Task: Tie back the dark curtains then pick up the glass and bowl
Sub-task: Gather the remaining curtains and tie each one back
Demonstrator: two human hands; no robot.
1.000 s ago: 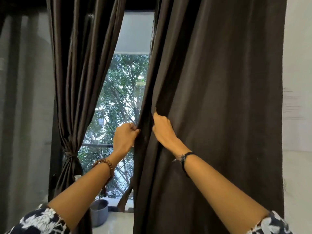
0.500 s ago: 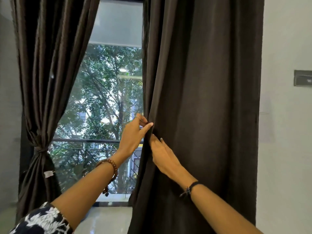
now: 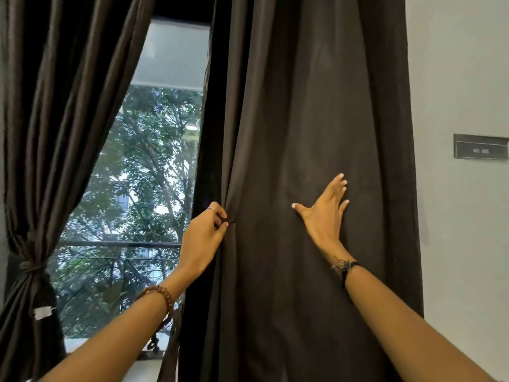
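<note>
left hand (image 3: 205,238) pinches the right curtain's (image 3: 311,133) edge, right hand (image 3: 325,213) spread flat on it; left curtain (image 3: 55,133) looks tied, this one, glass and bowl remain.

Window (image 3: 165,166): trees (image 3: 148,161) visible outside, horizontal railing (image 3: 118,244) across the lower pane. Wall (image 3: 457,78): dark rectangular plate (image 3: 480,150) mounted at right, possibly a switch panel.

You see only a pale glossy strip of floor (image 3: 146,369) at the bottom, below the window. The hem of the untied right curtain (image 3: 316,133) hangs at its right edge; whether they touch is hidden.
</note>
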